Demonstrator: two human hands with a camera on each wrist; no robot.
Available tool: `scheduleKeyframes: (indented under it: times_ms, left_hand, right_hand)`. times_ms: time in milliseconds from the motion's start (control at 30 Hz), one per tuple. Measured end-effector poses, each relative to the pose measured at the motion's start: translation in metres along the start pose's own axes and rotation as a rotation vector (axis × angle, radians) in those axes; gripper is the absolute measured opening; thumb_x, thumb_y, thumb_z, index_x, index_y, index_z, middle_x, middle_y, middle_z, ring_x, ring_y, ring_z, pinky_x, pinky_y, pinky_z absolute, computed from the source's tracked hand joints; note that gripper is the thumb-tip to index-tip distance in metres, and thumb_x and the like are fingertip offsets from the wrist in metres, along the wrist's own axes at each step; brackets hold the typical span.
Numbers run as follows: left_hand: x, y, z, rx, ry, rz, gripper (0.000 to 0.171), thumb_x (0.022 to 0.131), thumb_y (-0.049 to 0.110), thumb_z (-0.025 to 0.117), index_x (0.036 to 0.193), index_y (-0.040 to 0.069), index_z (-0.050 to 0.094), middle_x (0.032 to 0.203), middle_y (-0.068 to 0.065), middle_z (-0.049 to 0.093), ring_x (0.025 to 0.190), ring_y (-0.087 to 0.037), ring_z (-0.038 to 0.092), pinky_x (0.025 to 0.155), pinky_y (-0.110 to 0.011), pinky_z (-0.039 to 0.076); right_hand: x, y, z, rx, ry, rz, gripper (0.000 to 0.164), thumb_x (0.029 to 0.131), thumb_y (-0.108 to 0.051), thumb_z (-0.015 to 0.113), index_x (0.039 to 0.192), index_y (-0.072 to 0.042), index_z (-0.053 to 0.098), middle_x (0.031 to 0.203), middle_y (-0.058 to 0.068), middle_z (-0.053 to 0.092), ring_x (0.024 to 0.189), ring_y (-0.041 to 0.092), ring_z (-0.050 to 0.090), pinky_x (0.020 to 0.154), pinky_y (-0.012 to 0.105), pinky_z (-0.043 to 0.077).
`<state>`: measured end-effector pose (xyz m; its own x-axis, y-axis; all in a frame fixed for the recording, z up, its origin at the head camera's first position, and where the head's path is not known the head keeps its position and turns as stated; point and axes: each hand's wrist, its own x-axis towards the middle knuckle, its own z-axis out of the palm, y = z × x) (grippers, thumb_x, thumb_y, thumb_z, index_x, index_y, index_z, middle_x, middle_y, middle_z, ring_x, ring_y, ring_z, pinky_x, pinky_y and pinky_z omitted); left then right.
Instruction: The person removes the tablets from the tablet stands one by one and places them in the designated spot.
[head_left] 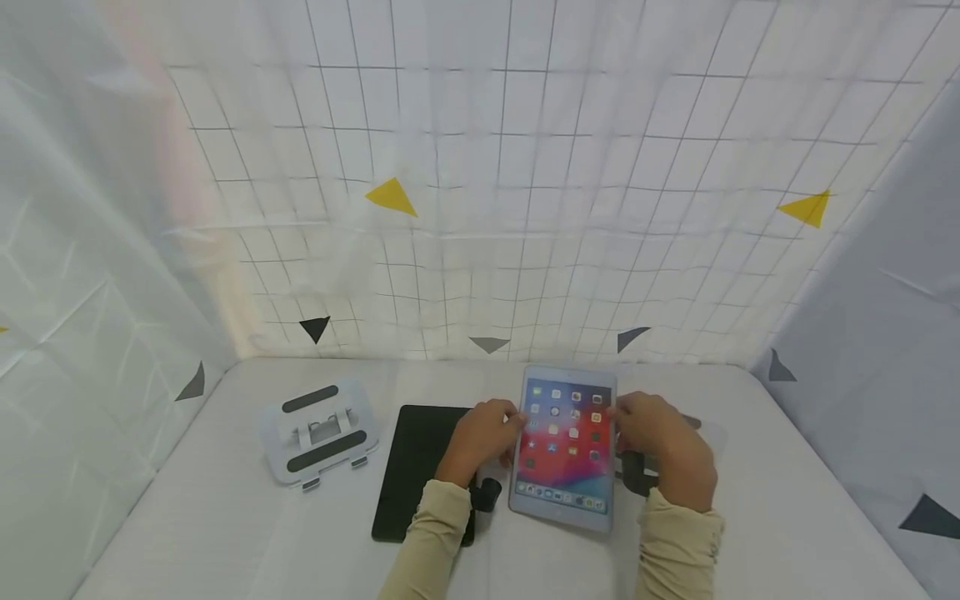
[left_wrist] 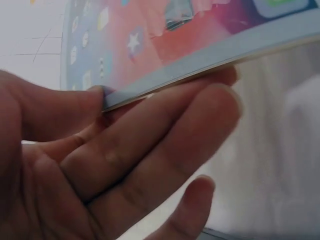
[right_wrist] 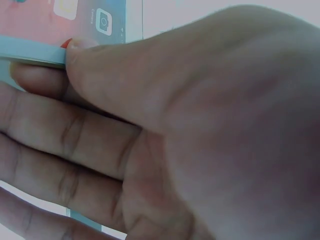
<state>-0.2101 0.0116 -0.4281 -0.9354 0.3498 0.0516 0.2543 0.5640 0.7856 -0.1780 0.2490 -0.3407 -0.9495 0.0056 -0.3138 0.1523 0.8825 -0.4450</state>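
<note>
A white-bezelled tablet [head_left: 564,450], its lit home screen full of app icons, is held upright between my two hands, tilted slightly. My left hand [head_left: 483,435] pinches its left edge. In the left wrist view the thumb [left_wrist: 60,112] lies at the rim of the tablet [left_wrist: 165,65], with fingers [left_wrist: 165,135] behind it. On the opposite edge, my right hand [head_left: 670,446] pinches the tablet [right_wrist: 30,49] between the thumb [right_wrist: 95,70] on the front and a finger beneath. The other right fingers extend below the edge.
A flat black tablet or case [head_left: 416,467] lies on the white table [head_left: 225,533], partly under my left forearm. Further left is a light grey folding stand [head_left: 330,433] with dark pads. A similar pale object [head_left: 708,433] is mostly hidden behind my right hand. A gridded sheet [head_left: 487,208] hangs behind.
</note>
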Motion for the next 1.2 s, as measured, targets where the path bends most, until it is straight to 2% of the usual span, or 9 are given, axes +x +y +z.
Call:
scheduleKeyframes:
  times_ms: [133,267,400,500,767,967,1100,1200]
  left_hand:
    - [-0.001,-0.003,-0.002,-0.032,-0.037,-0.019,0.024,0.100,0.031,0.056,0.102,0.010,0.066,0.056,-0.004,0.059,0.051,-0.020,0.062,0.060,-0.033,0.047]
    - [-0.001,-0.006,-0.004,-0.057,-0.076,-0.052,0.022,0.100,0.029,0.056,0.110,0.009,0.063,0.057,-0.006,0.061,0.049,-0.021,0.062,0.062,-0.033,0.048]
    - [0.000,-0.009,-0.008,-0.036,-0.096,-0.066,0.021,0.100,0.029,0.057,0.107,0.010,0.063,0.057,-0.006,0.061,0.050,-0.020,0.063,0.064,-0.034,0.048]
    - [0.000,-0.012,-0.012,-0.032,-0.103,-0.069,0.020,0.099,0.029,0.058,0.105,0.011,0.063,0.059,-0.006,0.062,0.051,-0.020,0.063,0.066,-0.036,0.050]
    - [0.000,-0.015,-0.017,-0.001,-0.096,-0.084,0.023,0.098,0.031,0.060,0.108,0.011,0.065,0.064,-0.004,0.060,0.051,-0.018,0.062,0.069,-0.037,0.051]
    - [-0.001,-0.016,-0.021,-0.030,-0.132,-0.110,0.025,0.098,0.031,0.062,0.109,0.009,0.064,0.063,-0.005,0.062,0.052,-0.019,0.064,0.075,-0.042,0.053]
    - [-0.003,-0.017,-0.023,-0.043,-0.158,-0.129,0.025,0.097,0.029,0.062,0.108,0.007,0.065,0.063,-0.006,0.063,0.051,-0.019,0.064,0.073,-0.041,0.054]
    - [-0.004,-0.017,-0.023,-0.040,-0.171,-0.138,0.024,0.098,0.028,0.062,0.108,0.006,0.065,0.063,-0.007,0.063,0.051,-0.019,0.064,0.071,-0.039,0.053]
  right_hand:
    - [0.001,-0.002,0.003,-0.007,0.013,0.002,0.029,0.102,-0.017,0.051,0.112,0.008,0.061,0.076,0.009,0.061,0.072,0.024,0.059,0.073,0.045,0.052]
    - [0.002,-0.003,0.006,-0.020,0.034,-0.033,0.027,0.101,-0.015,0.053,0.107,0.009,0.063,0.073,0.008,0.061,0.069,0.023,0.059,0.071,0.044,0.052]
    - [0.004,-0.004,0.010,-0.040,0.042,-0.053,0.025,0.100,-0.016,0.054,0.103,0.008,0.064,0.071,0.007,0.060,0.069,0.023,0.057,0.071,0.043,0.051]
    - [0.006,-0.006,0.013,-0.023,0.034,-0.037,0.025,0.100,-0.016,0.054,0.103,0.007,0.064,0.072,0.008,0.059,0.069,0.023,0.057,0.071,0.043,0.051]
    - [0.016,-0.004,0.020,0.015,0.013,-0.026,0.023,0.099,-0.013,0.054,0.090,0.005,0.065,0.066,0.006,0.061,0.064,0.021,0.057,0.065,0.038,0.048]
    - [0.018,-0.005,0.023,0.056,-0.019,0.002,0.022,0.098,-0.010,0.055,0.086,0.006,0.065,0.063,0.008,0.063,0.059,0.021,0.059,0.060,0.035,0.047]
    - [0.019,-0.005,0.027,0.111,-0.044,0.026,0.020,0.097,-0.010,0.057,0.089,0.007,0.065,0.070,0.010,0.063,0.060,0.023,0.061,0.059,0.035,0.049]
    - [0.019,-0.005,0.030,0.092,-0.060,0.029,0.023,0.097,-0.015,0.059,0.094,0.007,0.064,0.075,0.009,0.063,0.065,0.023,0.061,0.063,0.037,0.051]
